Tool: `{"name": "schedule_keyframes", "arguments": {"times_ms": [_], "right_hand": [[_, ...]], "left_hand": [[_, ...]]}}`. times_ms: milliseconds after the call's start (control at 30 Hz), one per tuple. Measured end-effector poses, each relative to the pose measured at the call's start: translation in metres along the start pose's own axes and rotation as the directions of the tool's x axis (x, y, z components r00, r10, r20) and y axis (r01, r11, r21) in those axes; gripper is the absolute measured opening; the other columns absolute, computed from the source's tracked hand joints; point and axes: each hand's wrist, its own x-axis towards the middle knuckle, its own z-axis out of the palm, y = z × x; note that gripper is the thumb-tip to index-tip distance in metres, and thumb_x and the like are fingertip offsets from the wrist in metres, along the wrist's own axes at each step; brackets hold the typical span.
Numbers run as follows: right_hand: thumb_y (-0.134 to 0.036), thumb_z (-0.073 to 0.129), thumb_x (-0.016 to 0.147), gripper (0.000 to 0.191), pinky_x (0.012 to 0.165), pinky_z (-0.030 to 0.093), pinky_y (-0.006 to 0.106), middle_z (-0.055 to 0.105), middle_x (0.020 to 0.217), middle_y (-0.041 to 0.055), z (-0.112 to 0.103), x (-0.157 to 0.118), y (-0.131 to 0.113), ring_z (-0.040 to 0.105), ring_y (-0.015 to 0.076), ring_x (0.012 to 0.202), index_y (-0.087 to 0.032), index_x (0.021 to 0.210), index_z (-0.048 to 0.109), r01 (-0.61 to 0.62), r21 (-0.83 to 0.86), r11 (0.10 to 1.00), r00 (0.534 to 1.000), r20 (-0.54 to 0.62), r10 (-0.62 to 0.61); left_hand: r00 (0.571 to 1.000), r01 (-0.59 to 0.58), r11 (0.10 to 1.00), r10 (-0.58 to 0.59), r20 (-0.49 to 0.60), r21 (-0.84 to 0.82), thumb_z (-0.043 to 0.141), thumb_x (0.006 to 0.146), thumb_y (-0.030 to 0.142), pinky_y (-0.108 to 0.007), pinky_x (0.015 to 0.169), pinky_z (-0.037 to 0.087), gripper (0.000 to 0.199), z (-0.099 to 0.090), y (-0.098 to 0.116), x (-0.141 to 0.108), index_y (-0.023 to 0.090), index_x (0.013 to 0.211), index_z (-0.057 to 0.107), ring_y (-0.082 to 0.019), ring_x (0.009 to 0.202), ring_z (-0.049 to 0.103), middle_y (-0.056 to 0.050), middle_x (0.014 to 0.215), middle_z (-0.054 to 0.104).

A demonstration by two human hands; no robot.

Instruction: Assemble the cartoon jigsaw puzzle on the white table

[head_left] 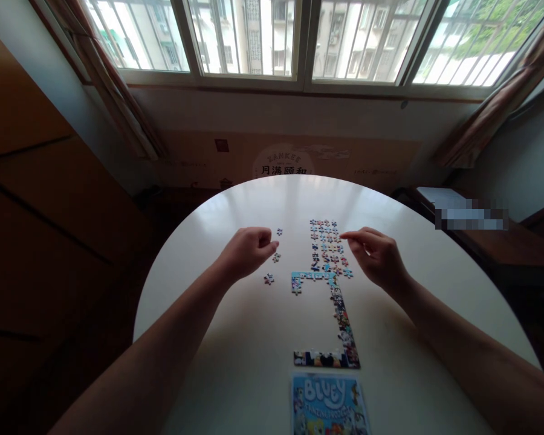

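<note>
My left hand (249,249) is closed in a fist above the white table, thumb toward the right; whatever it may hold is hidden. Close by lie three loose jigsaw pieces, the nearest being a jigsaw piece (276,257) just below the thumb. My right hand (372,252) has its fingers drawn together, tips at the right edge of the rows of loose jigsaw pieces (326,248). Anything between those tips is too small to make out. Below the rows, a partly joined puzzle border (341,314) forms a top, right side and bottom, with a short left corner.
A blue Bluey picture sheet (329,402) lies at the near side of the round white table (236,374). Beyond the table are a printed cardboard panel (367,157) and barred windows. A dark wooden surface (485,241) with papers stands at the right.
</note>
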Motion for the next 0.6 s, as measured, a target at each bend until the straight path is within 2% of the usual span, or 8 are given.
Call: {"name": "schedule_keyframes", "arguments": {"times_ms": [67,167,267,367,600], "right_hand": [[-0.023,0.056,0.092,0.021,0.061,0.046,0.030,0.068,0.079,0.0037,0.000,0.001,0.012,0.057,0.0148,0.066,-0.018,0.093,0.077,-0.105,0.001,0.994,0.991,-0.080,0.105],[-0.025,0.057,0.089,0.022,0.059,0.043,0.030,0.067,0.073,0.0026,0.002,0.003,0.031,0.056,0.0149,0.063,-0.017,0.090,0.077,-0.271,0.086,0.959,0.942,-0.179,0.283],[-0.024,0.056,0.086,0.023,0.056,0.041,0.028,0.060,0.062,-0.0003,0.003,0.004,0.048,0.054,0.0137,0.059,-0.017,0.089,0.077,-0.339,0.197,0.920,0.890,-0.251,0.381],[-0.024,0.055,0.086,0.023,0.056,0.042,0.027,0.057,0.060,-0.0013,0.002,0.004,0.052,0.054,0.0129,0.059,-0.017,0.089,0.077,-0.346,0.232,0.909,0.881,-0.253,0.400],[-0.026,0.054,0.089,0.023,0.056,0.044,0.028,0.058,0.062,0.0006,-0.002,0.003,0.036,0.055,0.0144,0.061,-0.017,0.092,0.076,-0.332,0.122,0.936,0.911,-0.215,0.351]], "left_hand": [[0.996,0.027,0.999,-0.029,-0.084,-0.018,0.060,0.082,0.028,-0.027,0.051,0.027,0.041,-0.001,-0.002,0.002,0.021,0.056,0.030,-0.009,0.049,0.029,0.006,0.050,0.031],[0.974,0.013,1.000,-0.012,-0.227,0.000,0.064,0.076,0.022,-0.028,0.054,0.026,0.041,0.000,-0.002,0.006,0.020,0.053,0.029,-0.009,0.052,0.027,0.007,0.051,0.027],[0.950,0.009,1.000,-0.016,-0.313,-0.021,0.064,0.072,0.016,-0.028,0.055,0.027,0.038,0.002,-0.002,0.010,0.020,0.053,0.032,-0.009,0.054,0.029,0.006,0.052,0.030],[0.938,0.014,0.999,-0.025,-0.346,-0.032,0.063,0.070,0.014,-0.028,0.055,0.028,0.036,0.004,-0.003,0.012,0.020,0.053,0.033,-0.010,0.055,0.030,0.006,0.052,0.032],[0.927,0.042,0.999,-0.050,-0.372,-0.028,0.063,0.070,0.011,-0.028,0.058,0.030,0.034,0.004,-0.007,0.012,0.020,0.055,0.034,-0.011,0.057,0.032,0.005,0.054,0.035]]}}
